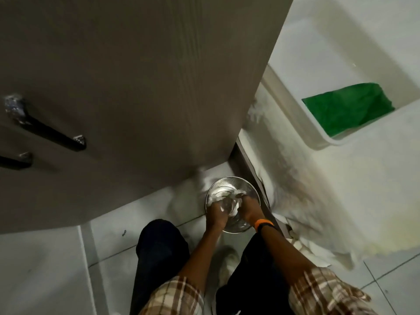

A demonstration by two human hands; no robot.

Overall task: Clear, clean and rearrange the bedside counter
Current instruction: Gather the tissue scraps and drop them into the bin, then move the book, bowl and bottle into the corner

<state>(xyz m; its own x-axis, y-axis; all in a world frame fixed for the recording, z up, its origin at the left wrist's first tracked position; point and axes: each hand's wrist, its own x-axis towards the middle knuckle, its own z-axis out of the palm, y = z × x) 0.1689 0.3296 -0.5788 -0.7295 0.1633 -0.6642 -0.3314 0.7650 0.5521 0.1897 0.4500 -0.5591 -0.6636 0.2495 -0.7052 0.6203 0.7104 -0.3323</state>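
A: What does the head view show low in the middle of the frame?

B: A round metal bin (231,206) stands on the tiled floor (45,269), just below the corner of a grey-brown cabinet (136,76) that fills the upper left. Both hands are inside its mouth.

A: And how are the hands?

B: The left hand (217,214) is curled around crumpled white paper (217,197) at the bin's left side. The right hand (248,208), with an orange band (263,224) at the wrist, is also curled, its fingers down in the same white paper. Something clear and shiny sits between the two hands; what it is cannot be told.

A: Where is the paper, then?

B: In the bin, under and between the hands, with white scraps showing at the far edge.

A: What else is around?

B: Two black handles (48,130) sit on the cabinet front at the left of the frame. At the right, a white wall has a recess holding a green sheet (350,109). Crumpled white material (313,246) lies on the floor along the wall, right of the bin. At the bottom are dark trouser legs (159,251), plaid sleeves (327,292) and a light shoe (229,262) between the legs.
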